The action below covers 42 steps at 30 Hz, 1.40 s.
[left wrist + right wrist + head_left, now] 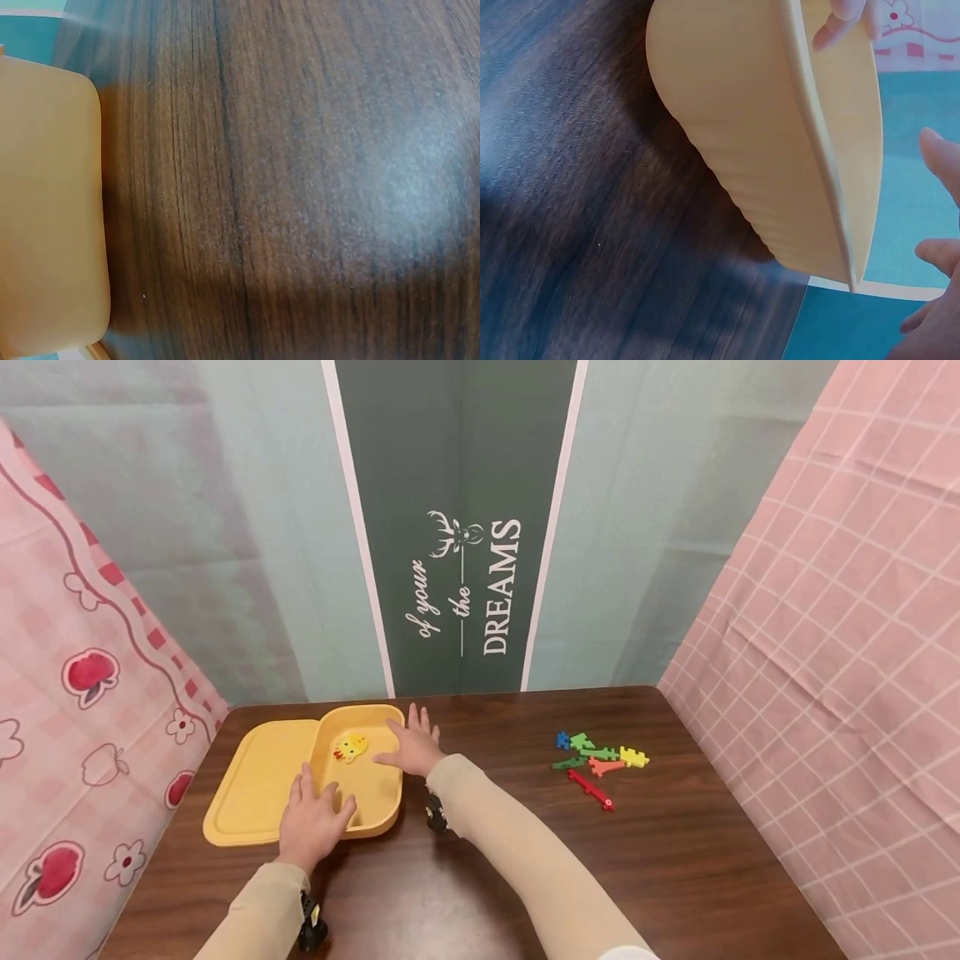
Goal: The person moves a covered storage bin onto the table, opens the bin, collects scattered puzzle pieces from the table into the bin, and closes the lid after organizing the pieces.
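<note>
A yellow open box [375, 789] stands at the left of the table, and a small yellow animal-face piece [350, 747] with red on it lies inside. My left hand [313, 818] is over the box's near left side with fingers spread. Over the far right rim my right hand [414, 745] also has its fingers apart. Neither hand holds anything. In the right wrist view, the box's outer wall [735, 142] shows beside the right fingers [941, 259]. Only the box's side [49, 202] appears in the left wrist view; the left hand is out of that frame.
A flat yellow lid [258, 785] lies left of the box, meeting its side. Several small coloured pieces, among them a long red piece [591, 790] and a yellow toothed piece [633, 757], lie at the right of the brown table [480, 868]. Fabric hangings enclose the back and sides.
</note>
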Motion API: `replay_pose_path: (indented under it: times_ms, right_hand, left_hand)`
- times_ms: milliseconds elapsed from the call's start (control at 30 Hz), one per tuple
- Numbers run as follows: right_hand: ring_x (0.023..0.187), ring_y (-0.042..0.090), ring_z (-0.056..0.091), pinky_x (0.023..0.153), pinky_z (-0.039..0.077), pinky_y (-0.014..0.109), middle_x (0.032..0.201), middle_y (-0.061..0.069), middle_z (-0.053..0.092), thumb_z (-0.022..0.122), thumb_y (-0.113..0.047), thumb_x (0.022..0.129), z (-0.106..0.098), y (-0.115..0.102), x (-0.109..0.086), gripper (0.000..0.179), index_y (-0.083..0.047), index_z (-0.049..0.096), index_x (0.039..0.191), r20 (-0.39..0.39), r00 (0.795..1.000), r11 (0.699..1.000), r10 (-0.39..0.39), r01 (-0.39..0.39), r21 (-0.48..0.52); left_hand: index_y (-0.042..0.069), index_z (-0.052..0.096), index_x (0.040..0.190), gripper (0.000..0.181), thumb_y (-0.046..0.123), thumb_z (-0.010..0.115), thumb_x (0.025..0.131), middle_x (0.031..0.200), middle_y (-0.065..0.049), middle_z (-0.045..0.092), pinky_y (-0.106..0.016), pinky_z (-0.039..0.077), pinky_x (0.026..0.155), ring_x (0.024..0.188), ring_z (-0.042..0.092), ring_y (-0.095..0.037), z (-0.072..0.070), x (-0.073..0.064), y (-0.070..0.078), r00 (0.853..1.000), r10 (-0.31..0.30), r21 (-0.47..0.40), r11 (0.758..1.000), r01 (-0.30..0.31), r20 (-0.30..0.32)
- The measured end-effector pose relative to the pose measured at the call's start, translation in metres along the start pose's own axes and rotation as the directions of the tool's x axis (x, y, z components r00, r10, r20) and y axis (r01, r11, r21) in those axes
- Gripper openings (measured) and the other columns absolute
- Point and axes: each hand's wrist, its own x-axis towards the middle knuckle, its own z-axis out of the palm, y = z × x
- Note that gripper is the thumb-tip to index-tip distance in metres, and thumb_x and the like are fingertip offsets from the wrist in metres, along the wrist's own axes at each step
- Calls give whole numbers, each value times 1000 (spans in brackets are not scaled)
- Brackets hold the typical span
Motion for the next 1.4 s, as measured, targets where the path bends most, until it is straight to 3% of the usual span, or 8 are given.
replay_pose_path:
  times_ms: [167, 367, 700, 867, 1200, 1400]
  right_hand:
    - [140, 35, -4, 106, 12, 60, 155, 17, 2, 65, -52, 80, -1, 3, -6, 77, -22, 37, 145, 17, 1000, 1000, -15, 15, 2]
    - [140, 36, -2, 105, 12, 60, 154, 18, 2, 65, -54, 80, -1, 7, -10, 78, -22, 36, 145, 13, 999, 999, -51, 51, 11]
    - [140, 35, -5, 107, 10, 58, 155, 17, 0, 65, -53, 80, -14, 16, -18, 80, -22, 32, 147, 48, 997, 997, -59, 56, 60]
    - [140, 35, -5, 106, 10, 59, 155, 18, -1, 65, -54, 79, -16, 26, -20, 82, -22, 32, 147, 45, 997, 995, -61, 57, 84]
    - [140, 32, -8, 107, 8, 58, 155, 16, -3, 68, -50, 79, -23, 41, -26, 82, -22, 31, 147, 39, 998, 995, -48, 44, 93]
    - [140, 34, -7, 107, 9, 59, 155, 17, -2, 67, -51, 79, -30, 48, -29, 83, -21, 31, 147, 33, 998, 995, -49, 46, 90]
  left_hand:
    - [-7, 58, 118, 60, 45, 43, 93, 144, -40, 8, -63, 26, 98, 127, 17, -57, 1, -3, 1, 1000, 1, -2, 1000, -1, 19]
    - [-7, 58, 117, 58, 44, 44, 93, 145, -39, 8, -63, 26, 98, 127, 16, -56, -2, -3, 4, 1000, 5, -9, 1000, -5, 0]
    - [-7, 57, 118, 59, 44, 45, 92, 145, -38, 7, -64, 29, 95, 128, 15, -55, -4, 3, 3, 1000, 6, -3, 1000, -6, 16]
    - [-7, 56, 120, 59, 44, 44, 93, 146, -37, 5, -63, 26, 98, 129, 14, -55, -6, 5, 2, 999, -3, -13, 1000, 3, 40]
    - [-6, 57, 119, 58, 44, 44, 92, 145, -38, 6, -63, 29, 95, 128, 15, -55, -8, 6, 0, 1000, 3, -22, 1000, -2, 19]
    - [-7, 55, 121, 60, 45, 43, 93, 146, -38, 4, -63, 27, 97, 129, 13, -55, -10, 7, -1, 999, -7, -25, 1000, 8, 47]
